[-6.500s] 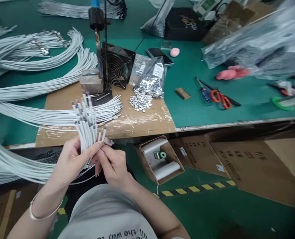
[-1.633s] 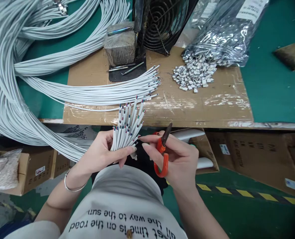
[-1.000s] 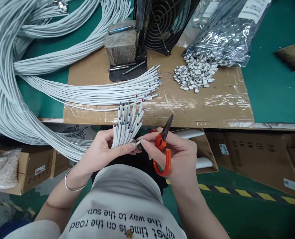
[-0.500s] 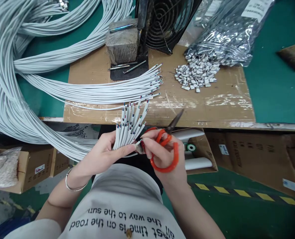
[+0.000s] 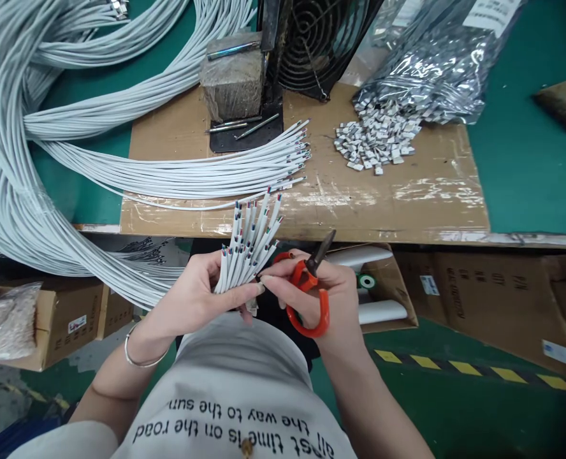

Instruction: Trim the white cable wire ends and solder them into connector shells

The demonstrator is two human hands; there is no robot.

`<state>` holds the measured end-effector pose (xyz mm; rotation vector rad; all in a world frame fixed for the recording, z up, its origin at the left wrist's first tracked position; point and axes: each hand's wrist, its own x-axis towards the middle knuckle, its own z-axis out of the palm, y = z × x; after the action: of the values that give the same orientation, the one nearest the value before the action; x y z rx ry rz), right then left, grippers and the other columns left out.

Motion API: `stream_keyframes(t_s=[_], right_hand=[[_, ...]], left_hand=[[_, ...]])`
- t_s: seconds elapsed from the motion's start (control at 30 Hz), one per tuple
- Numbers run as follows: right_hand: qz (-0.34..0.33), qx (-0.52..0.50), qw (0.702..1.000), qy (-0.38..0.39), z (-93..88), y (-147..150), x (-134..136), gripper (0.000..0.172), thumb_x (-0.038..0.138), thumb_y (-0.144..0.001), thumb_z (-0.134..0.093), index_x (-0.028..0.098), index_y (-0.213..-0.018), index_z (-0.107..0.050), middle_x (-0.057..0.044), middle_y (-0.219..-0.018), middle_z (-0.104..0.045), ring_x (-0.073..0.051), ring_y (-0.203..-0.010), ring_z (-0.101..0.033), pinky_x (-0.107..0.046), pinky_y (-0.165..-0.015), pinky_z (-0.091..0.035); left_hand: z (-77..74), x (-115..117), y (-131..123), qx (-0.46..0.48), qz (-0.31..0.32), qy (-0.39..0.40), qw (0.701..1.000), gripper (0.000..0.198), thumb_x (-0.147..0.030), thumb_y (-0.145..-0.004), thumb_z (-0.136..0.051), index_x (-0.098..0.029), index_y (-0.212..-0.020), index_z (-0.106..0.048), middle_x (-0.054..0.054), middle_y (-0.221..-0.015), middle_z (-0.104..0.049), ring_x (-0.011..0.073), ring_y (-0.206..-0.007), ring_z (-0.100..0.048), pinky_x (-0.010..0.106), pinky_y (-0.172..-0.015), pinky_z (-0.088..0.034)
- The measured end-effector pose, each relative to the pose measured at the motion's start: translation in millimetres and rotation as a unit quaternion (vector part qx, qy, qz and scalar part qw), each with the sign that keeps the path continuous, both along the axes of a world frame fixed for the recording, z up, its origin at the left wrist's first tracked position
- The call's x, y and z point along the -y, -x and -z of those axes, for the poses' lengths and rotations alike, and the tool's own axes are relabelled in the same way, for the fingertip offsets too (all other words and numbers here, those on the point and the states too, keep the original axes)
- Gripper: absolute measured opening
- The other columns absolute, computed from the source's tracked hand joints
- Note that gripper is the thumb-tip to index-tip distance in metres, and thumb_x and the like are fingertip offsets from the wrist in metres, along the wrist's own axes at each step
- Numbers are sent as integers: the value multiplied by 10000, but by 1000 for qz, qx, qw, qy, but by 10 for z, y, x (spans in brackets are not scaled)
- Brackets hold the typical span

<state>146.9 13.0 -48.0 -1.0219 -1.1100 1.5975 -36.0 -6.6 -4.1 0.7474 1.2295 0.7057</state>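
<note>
My left hand (image 5: 206, 290) is wrapped round a bundle of white cables (image 5: 245, 252), whose cut ends fan upward and show small coloured wire tips. Red-handled scissors (image 5: 317, 319) hang in my right hand (image 5: 333, 287), their dark blades pointing up and to the right. The right thumb and forefinger come together beside the left thumb at the bundle's edge; whatever is pinched there is too small to make out. A small pale piece shows below my left thumb. Another bundle of white cables (image 5: 192, 175) lies on the cardboard just beyond.
Small metal connectors (image 5: 378, 137) lie heaped before a silvery plastic bag (image 5: 436, 70). A wrapped block (image 5: 232, 80) and a black fan (image 5: 312, 41) stand at the back. Thick cable coils (image 5: 10, 140) cover the left side. An open carton (image 5: 402, 293) sits below the table edge.
My right hand has turned, bringing the scissor blades lower and the handles slightly left. Its fingertips have shifted left to the bundle's edge. The left hand has barely moved.
</note>
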Motion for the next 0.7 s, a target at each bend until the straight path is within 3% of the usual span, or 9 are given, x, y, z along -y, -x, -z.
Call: stream_keyframes(t_s=[0.13, 0.3, 0.4, 0.5, 0.6, 0.7], right_hand=[[5, -37, 999, 12, 6, 23, -21, 110, 205, -771, -888, 241, -683, -834, 24, -535, -628, -124, -467, -555, -276, -463, -473], [12, -29, 999, 5, 66, 12, -12, 152, 247, -783, -875, 240, -652, -799, 32, -497, -579, -149, -495, -576, -301, -482, -489], [63, -10, 998, -17, 97, -34, -4, 163, 217, -804, -854, 253, -663, -781, 50, -464, -541, -139, -485, -519, -314, -511, -473], [124, 34, 990, -51, 108, -124, -6, 155, 156, -780, -851, 267, -690, -792, 41, -507, -602, -143, -511, -517, -329, -548, -458], [168, 75, 982, -39, 98, -238, -32, 185, 163, -737, -865, 256, -620, -755, 36, -494, -586, -143, -487, -511, -343, -540, -436], [229, 52, 972, -8, 74, -335, -78, 327, 225, -720, -862, 232, -485, -634, 32, -453, -510, -121, -429, -466, -329, -482, -386]], left_hand=[[-5, 15, -3, 21, 3, 20, 1000, 271, -331, -780, -949, -146, -854, -765, 54, -738, -804, 225, -711, -776, 305, -683, -624], [2, 15, -4, 19, -4, 2, 1000, 212, -256, -791, -944, -153, -890, -788, 33, -823, -834, 189, -740, -758, 263, -692, -605], [23, 11, 9, -3, -15, -40, 999, 180, -278, -849, -908, -155, -939, -813, 47, -949, -851, 198, -892, -778, 265, -835, -608], [60, 9, 30, 14, -52, -66, 996, 231, -317, -888, -881, -161, -1046, -818, 71, -1064, -849, 223, -1027, -785, 297, -963, -603], [97, 2, 49, 55, -60, -48, 996, 260, -362, -883, -879, -158, -1013, -785, 56, -932, -817, 229, -886, -784, 327, -839, -641], [117, -15, 65, 16, -50, -58, 997, 260, -372, -875, -877, -140, -942, -779, 62, -909, -799, 222, -878, -753, 318, -844, -607]])
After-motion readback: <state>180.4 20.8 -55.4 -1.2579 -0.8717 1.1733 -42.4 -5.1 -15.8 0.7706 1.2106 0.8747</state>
